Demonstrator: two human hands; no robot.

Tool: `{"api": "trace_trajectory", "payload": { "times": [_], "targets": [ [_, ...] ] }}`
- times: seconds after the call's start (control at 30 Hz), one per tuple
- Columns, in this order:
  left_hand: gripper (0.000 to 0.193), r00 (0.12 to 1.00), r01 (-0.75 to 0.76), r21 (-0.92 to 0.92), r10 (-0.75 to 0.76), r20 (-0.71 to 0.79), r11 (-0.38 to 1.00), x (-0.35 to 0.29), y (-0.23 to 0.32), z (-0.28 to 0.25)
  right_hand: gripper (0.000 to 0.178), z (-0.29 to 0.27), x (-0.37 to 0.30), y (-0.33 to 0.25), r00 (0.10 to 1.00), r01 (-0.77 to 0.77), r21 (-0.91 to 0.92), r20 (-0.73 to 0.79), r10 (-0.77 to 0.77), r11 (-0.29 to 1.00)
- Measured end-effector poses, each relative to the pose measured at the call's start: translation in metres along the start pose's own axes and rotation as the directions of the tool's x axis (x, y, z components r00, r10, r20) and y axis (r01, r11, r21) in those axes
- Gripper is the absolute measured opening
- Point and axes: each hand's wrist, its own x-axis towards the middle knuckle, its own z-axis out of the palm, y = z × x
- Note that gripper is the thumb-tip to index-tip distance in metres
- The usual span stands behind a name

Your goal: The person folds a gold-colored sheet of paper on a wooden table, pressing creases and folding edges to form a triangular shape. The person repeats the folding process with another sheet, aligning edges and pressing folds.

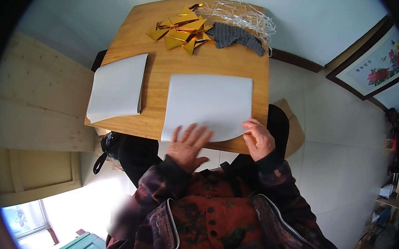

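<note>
A stack of white paper (209,104) lies in front of me at the table's near edge. My left hand (188,147) rests on its near left part, fingers spread and pressed flat. At the right edge of the paper, my right hand (258,139) has its thumb and fingers bent around the near right corner. That corner curves upward toward the right fingers, and the near edge bows with it. How many sheets the fingers hold cannot be made out.
Another white paper stack (118,87) lies at the left of the wooden table (155,93). Folded gold paper pieces (181,32), a grey knitted piece (237,37) and a tangle of clear strips (245,18) are at the far side. A framed flower picture (375,65) leans at the right.
</note>
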Motion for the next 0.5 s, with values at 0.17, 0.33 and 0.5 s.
{"api": "trace_trajectory", "payload": {
  "times": [0.17,0.33,0.5],
  "targets": [
    [0.048,0.998,0.042,0.030,-0.041,-0.038,0.999,-0.023,-0.056,-0.009,0.010,-0.010,-0.001,0.004,0.996,-0.059,0.135,0.079,0.048,0.989],
    [0.030,0.996,-0.062,-0.124,0.053,-0.076,0.990,-0.005,-0.081,-0.008,0.006,-0.029,0.000,0.007,0.961,-0.252,0.336,0.195,0.194,0.908],
    [0.021,1.000,-0.006,-0.681,-0.004,-0.014,0.732,0.012,-0.086,-0.013,0.014,-0.050,0.001,0.015,0.935,-0.342,0.257,0.185,0.301,0.904]
  ]
}}
